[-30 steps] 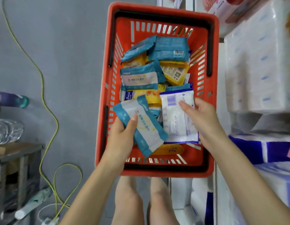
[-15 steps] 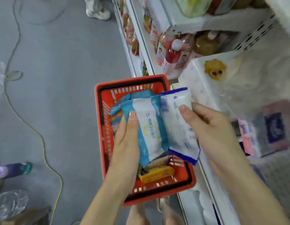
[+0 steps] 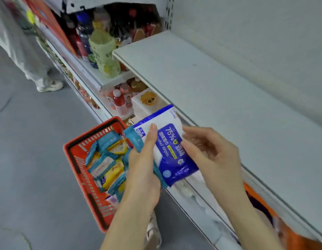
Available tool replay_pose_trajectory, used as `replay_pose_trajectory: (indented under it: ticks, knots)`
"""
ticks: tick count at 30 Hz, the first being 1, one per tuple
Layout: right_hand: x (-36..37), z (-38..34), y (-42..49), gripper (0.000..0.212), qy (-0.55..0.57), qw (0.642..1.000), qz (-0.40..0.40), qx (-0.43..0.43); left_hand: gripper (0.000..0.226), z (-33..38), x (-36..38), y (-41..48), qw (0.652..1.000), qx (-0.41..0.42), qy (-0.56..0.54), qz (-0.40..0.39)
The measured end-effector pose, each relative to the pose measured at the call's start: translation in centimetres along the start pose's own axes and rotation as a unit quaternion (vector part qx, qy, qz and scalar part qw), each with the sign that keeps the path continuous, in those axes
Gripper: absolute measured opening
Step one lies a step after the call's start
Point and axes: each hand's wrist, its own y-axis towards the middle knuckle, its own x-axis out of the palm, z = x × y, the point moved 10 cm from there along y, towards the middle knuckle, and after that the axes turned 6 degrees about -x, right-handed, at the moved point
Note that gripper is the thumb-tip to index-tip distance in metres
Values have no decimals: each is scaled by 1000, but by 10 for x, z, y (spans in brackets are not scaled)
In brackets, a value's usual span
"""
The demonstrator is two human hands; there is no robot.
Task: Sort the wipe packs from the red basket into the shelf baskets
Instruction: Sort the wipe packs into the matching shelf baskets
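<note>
**Two packs up at the shelf, basket down by your feet**

The biggest thing in view is the grey shelf [image 3: 210, 83], a bare board running across the right side at an angle. Left of it is the grey floor [image 3: 30, 168]. The red basket [image 3: 78, 154] sits on the floor right up against the foot of the shelving. It's got a pile of loose packs [image 3: 109, 166] in it, teal and yellow ones all jumbled.

Further back on the shelving there's a bunch of bottles [image 3: 102, 51] crammed together, and someone else's shoe [image 3: 50, 86] is out on the floor past them.

Your left hand [image 3: 144, 168] has hold of two packs stacked together. Its thumb lies straight up the front and the fingers are wrapped round behind. The front one is the blue and white pack [image 3: 174, 159], printed "75%" and "Alcohol Wipes". A teal pack [image 3: 132, 138] peeks out behind it on the left. Both are in the air, above the basket's far corner and just in front of the shelf edge.

Your right hand [image 3: 216, 159] has bent fingers, with the tips touching the blue and white pack's right edge. I honestly can't tell if it's gripping or only touching.
</note>
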Motion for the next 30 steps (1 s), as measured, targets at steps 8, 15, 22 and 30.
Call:
replay_pose_trajectory:
  ticks: [8,15,22,30]
  knots:
    - [-210,-58,-191,24,-8,981,187,50,51,-158,111,-170,966,-95,129,-202]
    - [-424,-129,-473,13,-93,898,425,65,49,-370,194,-423,834,-227,245,-439]
    - [-529,-166,-674,18,-95,827,549,75,56,-511,220,-582,749,-232,361,-506]
    - [-645,-112,-800,42,124,730,669,64,48,-680,272,-694,697,-293,365,-544]
